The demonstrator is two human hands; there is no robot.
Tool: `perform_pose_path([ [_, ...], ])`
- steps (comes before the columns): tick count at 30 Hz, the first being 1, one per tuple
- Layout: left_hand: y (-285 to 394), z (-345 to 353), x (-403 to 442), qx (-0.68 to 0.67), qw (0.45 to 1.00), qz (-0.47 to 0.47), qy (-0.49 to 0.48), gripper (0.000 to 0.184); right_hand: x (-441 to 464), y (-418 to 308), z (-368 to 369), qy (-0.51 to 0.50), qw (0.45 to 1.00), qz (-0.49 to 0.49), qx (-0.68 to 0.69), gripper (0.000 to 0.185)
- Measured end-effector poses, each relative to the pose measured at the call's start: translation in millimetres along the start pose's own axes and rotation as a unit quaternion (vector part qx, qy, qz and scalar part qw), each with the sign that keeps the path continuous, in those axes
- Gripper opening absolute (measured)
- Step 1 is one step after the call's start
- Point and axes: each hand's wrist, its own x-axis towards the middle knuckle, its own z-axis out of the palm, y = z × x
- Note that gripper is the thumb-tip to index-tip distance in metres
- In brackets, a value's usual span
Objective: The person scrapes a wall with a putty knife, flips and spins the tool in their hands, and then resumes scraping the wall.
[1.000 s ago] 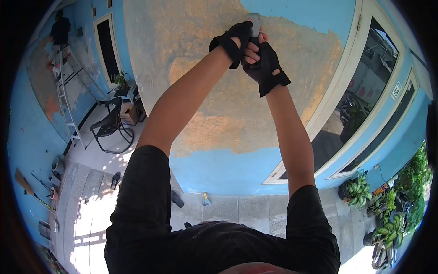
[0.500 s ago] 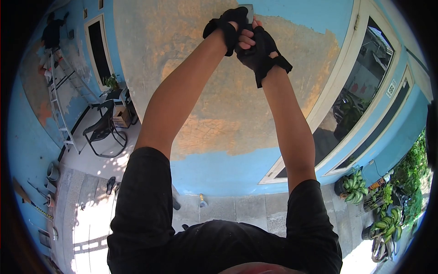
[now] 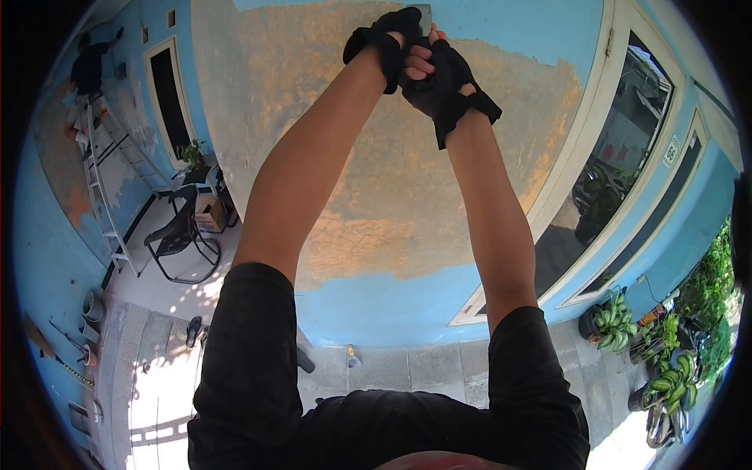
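Both my hands wear black fingerless gloves and are raised together at the top of the view, against a wall [image 3: 439,188] with blue paint and a large bare grey-orange patch. A scraper [image 3: 425,19] with a flat metal blade sticks up between them, its blade at the wall near the edge of the blue paint. My right hand [image 3: 440,82] is closed round its dark handle. My left hand [image 3: 385,43] is closed too, pressed against the scraper from the left; its fingers are mostly hidden by the glove and wrist.
At the far left a person [image 3: 88,70] stands on a metal ladder [image 3: 100,188]. A black chair [image 3: 184,239] and a cardboard box [image 3: 210,215] are below. On the right are a framed window [image 3: 619,141] and potted plants [image 3: 613,321]. A small yellow-handled tool [image 3: 352,356] lies on the floor.
Both hands and the scraper have moved left and slightly up in view, still together. The view has shifted a little. The person on the ladder now has an arm raised.
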Motion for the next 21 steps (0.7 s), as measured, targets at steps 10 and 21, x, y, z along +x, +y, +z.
perform_pose_path([
  [10,-19,-11,14,-0.009,1.000,-0.020,-0.007,0.040,-4,10,-1,0.014,1.000,0.022,0.005,0.008],
  [21,-3,-7,-7,0.036,0.998,0.026,0.032,0.038,1,7,-8,0.002,0.996,0.064,0.069,0.020],
])
